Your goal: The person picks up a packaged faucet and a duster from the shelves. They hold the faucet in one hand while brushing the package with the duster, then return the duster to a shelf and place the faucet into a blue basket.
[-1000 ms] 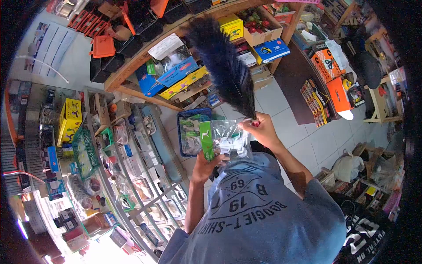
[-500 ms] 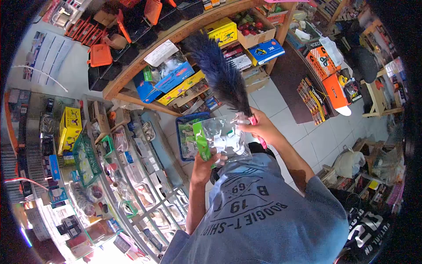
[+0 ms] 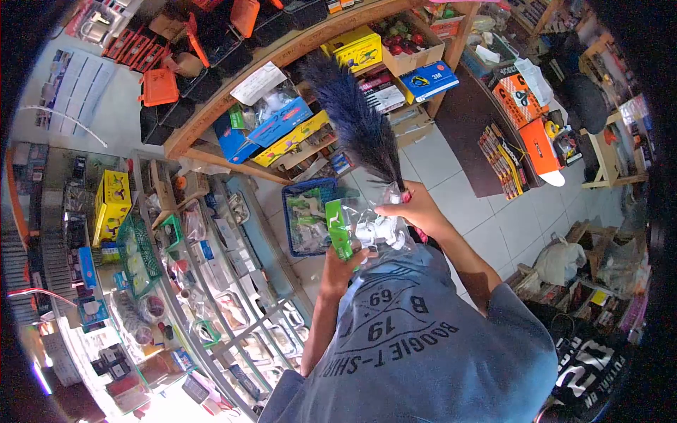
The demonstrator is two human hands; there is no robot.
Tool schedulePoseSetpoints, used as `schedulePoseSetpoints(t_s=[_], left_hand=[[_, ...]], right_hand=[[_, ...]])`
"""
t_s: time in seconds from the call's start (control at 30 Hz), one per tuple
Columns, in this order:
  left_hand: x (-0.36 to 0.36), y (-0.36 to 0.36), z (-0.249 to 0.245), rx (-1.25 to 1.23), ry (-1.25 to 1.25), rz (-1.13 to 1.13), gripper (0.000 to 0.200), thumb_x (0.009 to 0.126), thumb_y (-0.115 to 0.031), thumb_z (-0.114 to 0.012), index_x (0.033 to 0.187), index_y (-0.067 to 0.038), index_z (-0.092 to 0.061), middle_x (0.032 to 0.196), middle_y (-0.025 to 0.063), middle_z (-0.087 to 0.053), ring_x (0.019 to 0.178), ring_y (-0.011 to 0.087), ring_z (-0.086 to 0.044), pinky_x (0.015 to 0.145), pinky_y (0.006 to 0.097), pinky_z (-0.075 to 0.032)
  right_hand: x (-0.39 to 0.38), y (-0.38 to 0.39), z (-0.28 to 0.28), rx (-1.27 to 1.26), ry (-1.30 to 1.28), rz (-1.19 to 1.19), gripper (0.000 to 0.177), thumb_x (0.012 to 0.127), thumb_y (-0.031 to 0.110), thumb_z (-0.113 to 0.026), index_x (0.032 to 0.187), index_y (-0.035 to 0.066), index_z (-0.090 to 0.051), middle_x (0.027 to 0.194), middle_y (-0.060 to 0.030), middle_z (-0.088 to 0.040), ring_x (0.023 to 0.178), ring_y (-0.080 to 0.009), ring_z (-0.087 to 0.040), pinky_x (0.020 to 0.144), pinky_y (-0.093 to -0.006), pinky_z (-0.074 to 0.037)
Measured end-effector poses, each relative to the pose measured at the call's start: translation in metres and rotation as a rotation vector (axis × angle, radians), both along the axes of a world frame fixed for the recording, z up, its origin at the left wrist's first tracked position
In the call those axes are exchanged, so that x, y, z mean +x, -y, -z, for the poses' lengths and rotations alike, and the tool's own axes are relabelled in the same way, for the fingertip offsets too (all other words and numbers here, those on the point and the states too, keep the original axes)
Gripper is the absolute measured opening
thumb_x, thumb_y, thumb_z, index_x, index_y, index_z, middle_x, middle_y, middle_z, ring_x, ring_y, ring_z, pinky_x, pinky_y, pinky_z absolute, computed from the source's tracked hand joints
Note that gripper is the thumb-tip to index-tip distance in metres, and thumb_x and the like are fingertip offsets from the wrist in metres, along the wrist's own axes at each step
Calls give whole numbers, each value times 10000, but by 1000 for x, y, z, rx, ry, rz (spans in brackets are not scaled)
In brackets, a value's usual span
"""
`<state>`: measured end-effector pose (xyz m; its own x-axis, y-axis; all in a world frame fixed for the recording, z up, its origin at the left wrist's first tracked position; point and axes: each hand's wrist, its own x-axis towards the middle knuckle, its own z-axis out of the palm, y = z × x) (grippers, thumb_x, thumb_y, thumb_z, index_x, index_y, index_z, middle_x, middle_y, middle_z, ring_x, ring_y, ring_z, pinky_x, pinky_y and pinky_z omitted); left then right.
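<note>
My left hand (image 3: 347,264) is closed on the lower left edge of a clear plastic bag (image 3: 361,210) in front of my chest. The bag has a green label (image 3: 338,229) along its left side, and white plastic parts (image 3: 381,233) show inside it. Around the pink handle of a dark feather duster (image 3: 356,120) my right hand (image 3: 421,209) is closed, its thumb against the bag's right edge. The duster's bluish-black feathers point up and away from me. Below and left of the bag, a blue basket (image 3: 287,220) holds several similar green-labelled packets.
A glass display case (image 3: 240,310) with goods runs along my left. Ahead, a wooden shelf (image 3: 211,116) carries boxes, including a blue 3M box (image 3: 431,82). Orange boxes (image 3: 541,151) stand on a brown surface at right. Tiled floor (image 3: 451,180) lies between.
My left hand and the bag have shifted right, closer to my right hand, and the green label has turned more toward me. More of the blue basket shows. The duster has barely moved.
</note>
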<state>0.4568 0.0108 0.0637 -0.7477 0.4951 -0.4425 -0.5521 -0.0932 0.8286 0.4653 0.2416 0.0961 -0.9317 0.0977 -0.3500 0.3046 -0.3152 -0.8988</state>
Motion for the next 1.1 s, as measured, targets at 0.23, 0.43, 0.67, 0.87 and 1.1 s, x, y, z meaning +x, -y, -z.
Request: schedulePoseSetpoints(t_s=[0.23, 0.43, 0.67, 0.87, 1.1], left_hand=[[6, -2, 6, -11, 17, 19, 468, 822, 19, -657, 1249, 22, -467, 872, 20, -560, 820, 191, -635, 708, 324, -499], [3, 1, 11, 275, 226, -152, 399, 853, 51, -583, 1227, -41, -479, 1112, 124, -605, 986, 252, -630, 797, 368, -546], [9, 7, 7, 358, 258, -40, 530, 825, -121, -682, 1293, -36, -449, 1219, 104, -558, 1118, 231, -548, 939, 385, -440], [-15, 21, -18, 591, 241, 152, 968, 754, -703, -555, 1406, -30, -311, 1378, 201, -420, 1292, 338, -391, 1099, 479, -227], [-55, 7, -37, 141, 35, 311, 816, 837, -586, -558, 1327, 33, -354, 1091, 171, -591, 925, 266, -623, 783, 378, -500]], right_hand=[[1, -2, 8, 41, -70, 43, 336, 730, 50, -766, 1022, -13, -612, 881, -63, -671, 699, -95, -617, 625, -244, -494], [7, -12, -3, 32, -42, -39, 374, 755, 55, -747, 1092, 9, -593, 944, -45, -651, 687, -67, -592, 621, -221, -477], [-1, -27, -3, 64, 7, -138, 278, 775, 162, -773, 982, 19, -656, 789, -38, -678, 658, -80, -599, 589, -202, -462], [-22, -54, -15, 21, -20, -415, 228, 754, 165, -782, 864, 9, -657, 713, 5, -636, 618, -57, -556, 541, -229, -427], [-33, -32, 3, 23, 7, -666, 261, 742, 196, -797, 859, 2, -667, 740, -2, -655, 660, -64, -572, 587, -237, -452]])
